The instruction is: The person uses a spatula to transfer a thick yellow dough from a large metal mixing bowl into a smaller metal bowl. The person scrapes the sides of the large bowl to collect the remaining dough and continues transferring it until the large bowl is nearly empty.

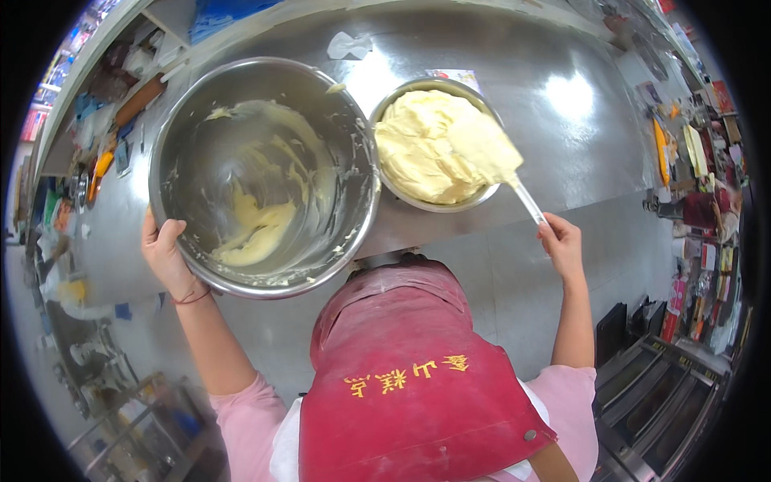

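Note:
My left hand (164,246) grips the near left rim of a large stainless steel mixing bowl (211,156), thumb over the edge. Pale yellow cream (265,232) is smeared around its inside, with a thicker patch low on the near side. To its right stands a smaller metal bowl (415,202), heaped with the same kind of cream (415,144). In my right hand (561,241) is the white handle of a spatula (529,197). Its cream-coated blade rests on or in the heap at the bowl's right side, so the blade's own surface is hidden.
Both bowls are at a stainless steel worktable (542,150). Behind them lies a crumpled white piece (349,46), perhaps plastic or paper. A rolling pin (140,101) and assorted items crowd the left. Metal racks (656,391) stand at lower right; another person (708,208) is at far right.

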Demonstrator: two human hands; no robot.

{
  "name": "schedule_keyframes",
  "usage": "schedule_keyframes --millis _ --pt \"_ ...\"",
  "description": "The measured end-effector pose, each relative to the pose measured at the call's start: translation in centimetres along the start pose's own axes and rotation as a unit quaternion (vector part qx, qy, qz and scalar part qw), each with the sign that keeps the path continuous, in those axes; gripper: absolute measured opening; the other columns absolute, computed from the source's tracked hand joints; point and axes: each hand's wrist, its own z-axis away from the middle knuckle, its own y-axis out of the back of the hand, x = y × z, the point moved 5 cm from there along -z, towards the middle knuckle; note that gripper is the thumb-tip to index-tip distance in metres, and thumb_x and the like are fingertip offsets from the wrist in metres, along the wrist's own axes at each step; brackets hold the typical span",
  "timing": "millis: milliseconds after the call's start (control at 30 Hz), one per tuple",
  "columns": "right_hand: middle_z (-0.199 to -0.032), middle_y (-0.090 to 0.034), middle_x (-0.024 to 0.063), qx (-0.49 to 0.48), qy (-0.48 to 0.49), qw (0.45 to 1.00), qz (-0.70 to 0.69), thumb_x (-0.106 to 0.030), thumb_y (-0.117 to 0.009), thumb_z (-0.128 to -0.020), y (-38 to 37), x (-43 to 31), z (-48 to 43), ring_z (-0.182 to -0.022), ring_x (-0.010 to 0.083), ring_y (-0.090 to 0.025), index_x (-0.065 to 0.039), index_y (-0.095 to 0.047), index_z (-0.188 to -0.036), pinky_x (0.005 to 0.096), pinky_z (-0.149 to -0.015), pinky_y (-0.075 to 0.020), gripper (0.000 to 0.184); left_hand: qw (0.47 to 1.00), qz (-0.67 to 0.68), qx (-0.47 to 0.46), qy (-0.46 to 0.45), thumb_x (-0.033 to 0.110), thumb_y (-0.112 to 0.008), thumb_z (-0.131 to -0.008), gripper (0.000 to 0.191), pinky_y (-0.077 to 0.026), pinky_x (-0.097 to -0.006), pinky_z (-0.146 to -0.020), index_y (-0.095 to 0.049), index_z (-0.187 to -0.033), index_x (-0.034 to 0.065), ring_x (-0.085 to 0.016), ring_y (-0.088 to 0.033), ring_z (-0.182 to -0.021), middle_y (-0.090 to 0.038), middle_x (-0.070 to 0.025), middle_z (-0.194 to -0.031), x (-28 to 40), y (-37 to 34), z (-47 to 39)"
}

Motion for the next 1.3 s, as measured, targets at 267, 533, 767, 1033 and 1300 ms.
schedule_keyframes --millis 267,533,767,1033,1300 --pt "-0.076 -0.063 0.0031 -0.203 0.052 0.974 -0.081 -0.018 -0.063 -0.094 -7.4 -8.6 -1.3 -0.059 0.0088 -0.051 0.003 -0.066 -0.111 0.0235 -0.051 -0.0392 0.027 0.999 -0.039 0.030 -0.011 -0.009 -0.047 -0.073 0.051 -0.053 -0.0280 -0.083 -0.060 -0.121 -0.0061 -0.019 -0.065 -0.091 -0.067 -0.0118 -0.108 -0.4 1.1 0.7" --pt "-0.092 -0.062 0.0174 -0.180 0.350 0.889 0.233 -0.010 -0.057 -0.091 -21.3 -21.8 -1.9 -0.082 0.0347 -0.062 -0.002 -0.062 -0.120 0.0430 -0.073 -0.0498 0.031 0.998 -0.056 0.010 -0.039 -0.010 -0.051 -0.070 0.052 -0.046 -0.0232 -0.084 -0.064 -0.121 -0.0061 -0.012 -0.060 -0.093 -0.067 -0.0052 -0.107 0.2 0.3 1.5" --pt "-0.095 -0.061 0.0162 -0.097 0.415 0.869 0.252 -0.003 -0.058 -0.082 -29.5 -25.4 -2.7 -0.087 0.0337 -0.063 -0.006 -0.063 -0.121 0.0432 -0.075 -0.0513 0.040 0.998 -0.059 0.006 -0.031 -0.009 -0.049 -0.068 0.054 -0.044 -0.0242 -0.089 -0.064 -0.120 -0.0077 -0.013 -0.059 -0.098 -0.065 -0.0055 -0.113 0.0 0.7 1.2" --pt "-0.096 -0.066 0.0225 -0.307 0.309 0.826 0.356 -0.002 -0.059 -0.078 -40.4 -22.5 -4.0 -0.090 0.0386 -0.066 -0.006 -0.069 -0.109 0.0462 -0.079 -0.0531 0.033 0.998 -0.059 -0.006 -0.006 -0.009 -0.048 -0.067 0.054 -0.041 -0.0254 -0.096 -0.063 -0.119 -0.0091 -0.014 -0.058 -0.105 -0.062 -0.0080 -0.120 -0.1 1.4 0.9" --pt "-0.089 -0.062 0.0212 -0.124 0.371 0.877 0.278 -0.004 -0.057 -0.082 -31.2 -25.6 -5.1 -0.084 0.0384 -0.064 -0.002 -0.067 -0.105 0.0460 -0.076 -0.0535 0.025 0.998 -0.049 -0.020 -0.028 -0.009 -0.048 -0.070 0.055 -0.049 -0.0256 -0.086 -0.060 -0.124 -0.0074 -0.016 -0.063 -0.092 -0.067 -0.0098 -0.108 -0.7 2.1 0.4"
